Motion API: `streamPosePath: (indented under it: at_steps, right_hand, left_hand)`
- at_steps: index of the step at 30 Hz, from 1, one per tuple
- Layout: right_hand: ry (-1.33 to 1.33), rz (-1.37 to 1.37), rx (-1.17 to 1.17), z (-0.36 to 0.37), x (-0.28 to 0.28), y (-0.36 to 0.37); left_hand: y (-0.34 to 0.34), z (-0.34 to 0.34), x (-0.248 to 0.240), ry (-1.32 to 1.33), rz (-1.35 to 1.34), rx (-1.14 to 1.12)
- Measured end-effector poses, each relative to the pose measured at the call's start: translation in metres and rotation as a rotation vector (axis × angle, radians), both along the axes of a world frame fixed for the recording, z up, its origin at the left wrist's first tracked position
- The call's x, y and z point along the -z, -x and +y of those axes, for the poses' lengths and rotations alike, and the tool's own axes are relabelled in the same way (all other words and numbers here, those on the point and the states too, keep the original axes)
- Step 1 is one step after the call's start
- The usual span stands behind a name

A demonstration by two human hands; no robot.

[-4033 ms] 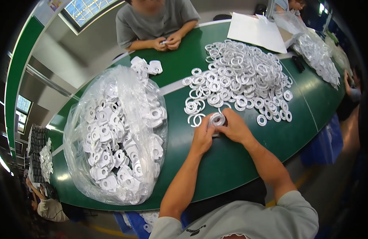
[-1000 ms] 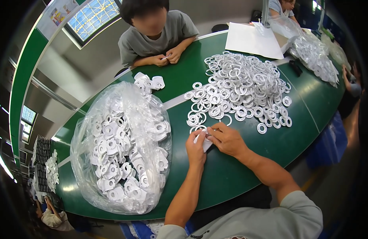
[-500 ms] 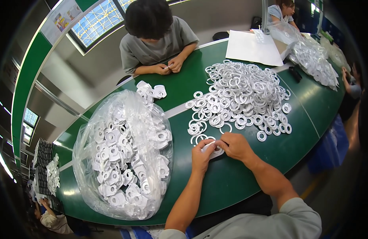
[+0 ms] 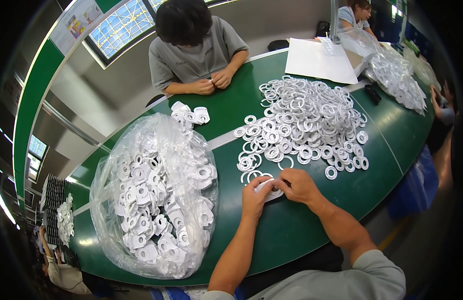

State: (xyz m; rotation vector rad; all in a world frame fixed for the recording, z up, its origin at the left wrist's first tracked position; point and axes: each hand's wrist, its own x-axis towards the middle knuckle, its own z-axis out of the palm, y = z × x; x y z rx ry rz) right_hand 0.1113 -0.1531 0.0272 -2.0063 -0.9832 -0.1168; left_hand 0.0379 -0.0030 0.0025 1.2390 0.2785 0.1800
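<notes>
My left hand [image 4: 255, 199] is closed on a small white plastic part [image 4: 264, 185], close to the table's near edge. From the right, my right hand [image 4: 298, 186] pinches at the same part, with its thumb and fingertips meeting my left fingers. Part of the piece is covered by my fingers, so its full shape is hidden. Just beyond my hands lies a spread-out pile of white plastic rings [image 4: 311, 117]. A few loose rings [image 4: 252, 176] almost touch my left fingers.
A large clear plastic bag [image 4: 104, 200] of white ring-holed parts stands left on the green table [image 4: 231, 240]. Across from me, a person in grey [image 4: 199, 62] handles a small piece beside several white parts [image 4: 190, 114]. White sheet [image 4: 319, 62] and other bags [image 4: 396, 75] lie at far right.
My hands stay together on the white part, with only a slight shift of the fingers. The person opposite has moved a little, and a distant worker at lower left has raised an arm.
</notes>
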Motion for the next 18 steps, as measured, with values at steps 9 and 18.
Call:
streamPosePath:
  at_steps: [9, 18]
  right_hand:
    - [0.005, 0.037, 0.017, 0.0021, -0.0067, 0.0005]
    - [0.003, 0.038, 0.007, 0.0019, -0.0019, -0.0008]
  left_hand:
    - [-0.0016, 0.0029, 0.0044, 0.018, -0.026, 0.018]
    - [-0.0012, 0.0031, 0.0039, 0.009, -0.027, 0.037]
